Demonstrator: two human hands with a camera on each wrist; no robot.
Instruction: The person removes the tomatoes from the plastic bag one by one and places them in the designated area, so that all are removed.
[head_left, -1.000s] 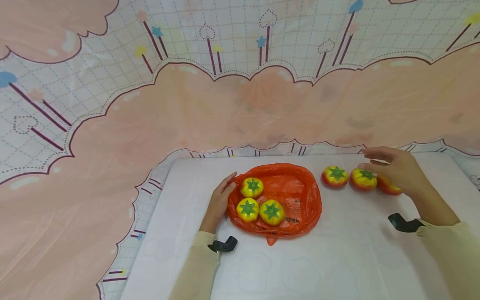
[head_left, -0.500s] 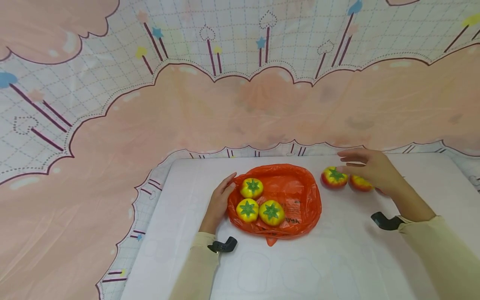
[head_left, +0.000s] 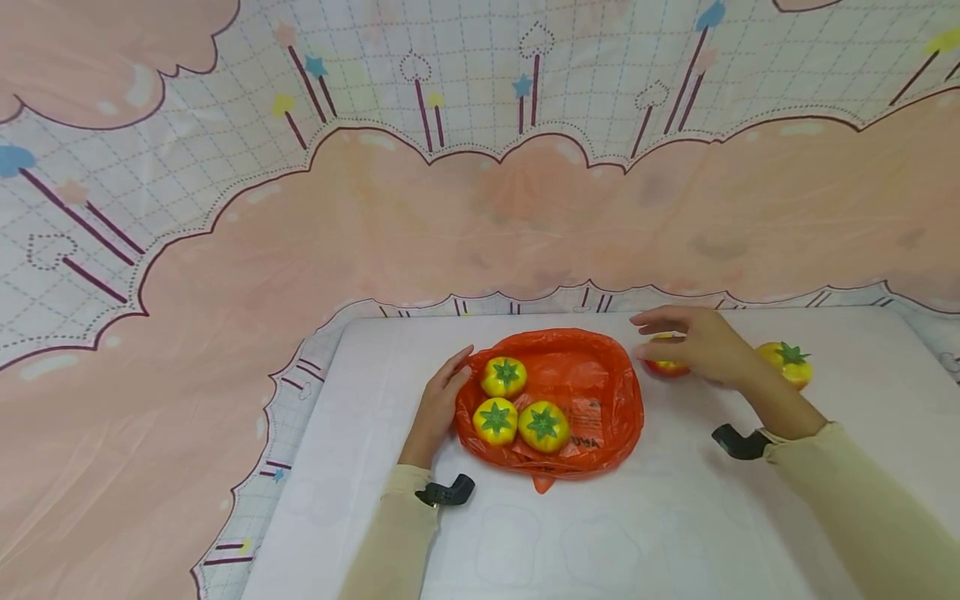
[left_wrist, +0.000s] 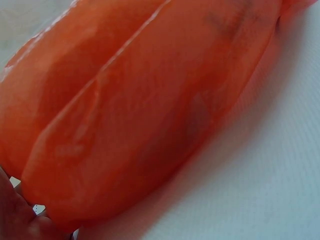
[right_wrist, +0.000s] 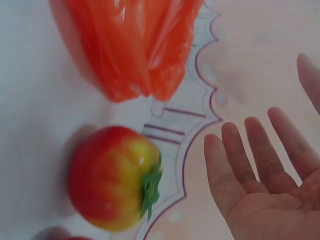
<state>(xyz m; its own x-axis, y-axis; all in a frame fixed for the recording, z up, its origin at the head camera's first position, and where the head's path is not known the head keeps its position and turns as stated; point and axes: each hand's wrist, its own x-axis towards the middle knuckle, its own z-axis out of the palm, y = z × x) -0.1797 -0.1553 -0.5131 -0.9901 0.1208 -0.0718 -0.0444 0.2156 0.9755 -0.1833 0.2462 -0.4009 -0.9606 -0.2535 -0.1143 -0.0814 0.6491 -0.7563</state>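
Observation:
My left hand (head_left: 438,408) rests along the left side of an orange-red plastic bag (head_left: 607,350), its fingers touching the rim. The bag stands with its mouth spread wide. Inside on the left sit three yellow tomatoes (head_left: 543,426) with green star-shaped tops. In the head view, my right hand (head_left: 701,342) is over a red-and-yellow tomato (head_left: 666,367) right of the bag. Its fingers are extended and hold nothing. The right wrist view shows those spread fingers (right_wrist: 250,160) apart from a tomato (right_wrist: 112,180). Another tomato (head_left: 787,364) lies farther right; the one between is hidden under the hand.
A white table (head_left: 585,542) carries everything. Behind it hangs a pink-and-white patterned cloth (head_left: 525,225). Each wrist wears a black camera mount, one on the left (head_left: 447,490) and one on the right (head_left: 738,442).
My right hand has moved left along the row, from the rightmost tomatoes to the one nearest the bag. The rightmost tomato has come into sight. The left hand and bag have stayed put.

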